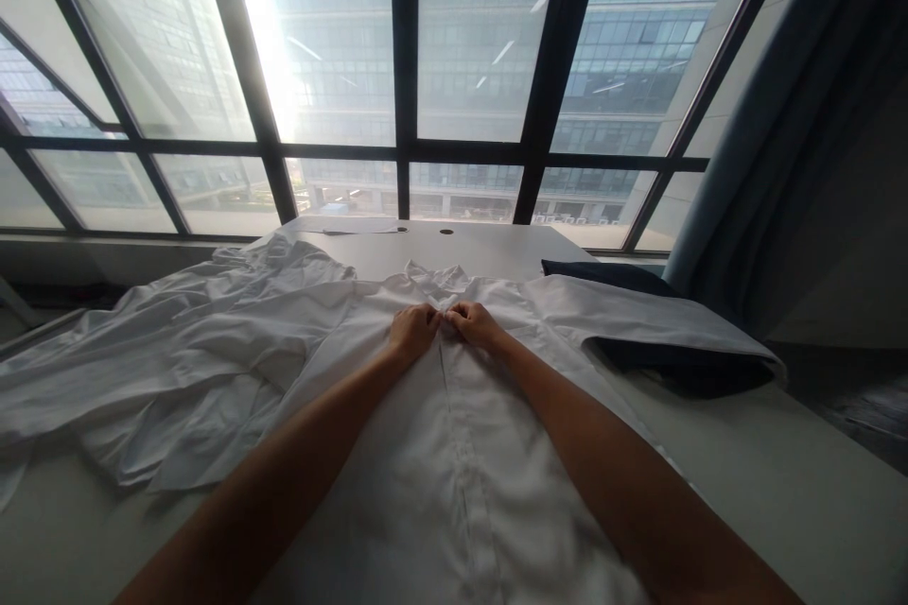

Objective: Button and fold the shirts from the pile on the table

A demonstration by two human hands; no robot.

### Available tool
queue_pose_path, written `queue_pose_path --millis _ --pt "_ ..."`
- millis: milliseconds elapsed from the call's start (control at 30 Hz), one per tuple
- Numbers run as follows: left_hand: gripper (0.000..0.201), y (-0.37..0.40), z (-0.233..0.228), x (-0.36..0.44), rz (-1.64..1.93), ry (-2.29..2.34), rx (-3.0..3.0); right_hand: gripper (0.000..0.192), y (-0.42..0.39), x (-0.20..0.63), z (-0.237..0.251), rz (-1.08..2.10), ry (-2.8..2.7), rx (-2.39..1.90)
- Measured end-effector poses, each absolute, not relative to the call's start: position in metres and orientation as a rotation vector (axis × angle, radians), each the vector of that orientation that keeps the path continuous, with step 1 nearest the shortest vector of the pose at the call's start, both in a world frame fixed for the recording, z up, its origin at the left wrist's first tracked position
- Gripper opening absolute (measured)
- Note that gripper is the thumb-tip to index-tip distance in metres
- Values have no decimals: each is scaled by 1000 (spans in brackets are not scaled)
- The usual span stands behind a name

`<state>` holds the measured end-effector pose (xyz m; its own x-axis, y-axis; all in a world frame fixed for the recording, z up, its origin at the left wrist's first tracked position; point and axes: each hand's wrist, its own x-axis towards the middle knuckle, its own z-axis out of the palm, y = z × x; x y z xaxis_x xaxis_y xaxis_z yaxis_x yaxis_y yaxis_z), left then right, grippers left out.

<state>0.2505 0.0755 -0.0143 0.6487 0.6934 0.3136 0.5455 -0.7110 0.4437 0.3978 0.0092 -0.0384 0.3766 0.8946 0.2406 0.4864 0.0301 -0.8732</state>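
Note:
A white shirt (397, 454) lies front side up on the table, its collar (436, 278) at the far end and its front opening running toward me. Just below the collar, my left hand (415, 329) pinches the left edge of the opening. Close beside it, my right hand (474, 323) pinches the other edge, the fingertips of both hands almost touching. Any button between the fingers is too small to make out. One sleeve (659, 307) of the shirt stretches out to the right.
More crumpled white cloth (205, 350) is heaped on the left. A dark item (681, 369) lies partly under the right sleeve. The white table (497, 246) reaches toward large windows (468, 38), with a sheet of paper (347, 225) at its far edge. A blue-grey curtain (780, 113) hangs at right.

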Motion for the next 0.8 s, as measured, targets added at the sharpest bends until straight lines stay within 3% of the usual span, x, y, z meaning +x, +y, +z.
queue_pose_path --millis 267,433,633,800 --pt "25 74 -18 249 674 1016 2619 12 3 384 -30 84 -1354 -1912" --pt "41 83 -24 245 669 807 2864 32 -6 376 -26 -267 -1554 -2004" --pt "48 95 -31 243 262 765 2874 51 -5 383 -28 20 -1692 -2258" --pt "47 104 -16 249 220 720 2913 52 4 395 -9 152 -1745 -2314"
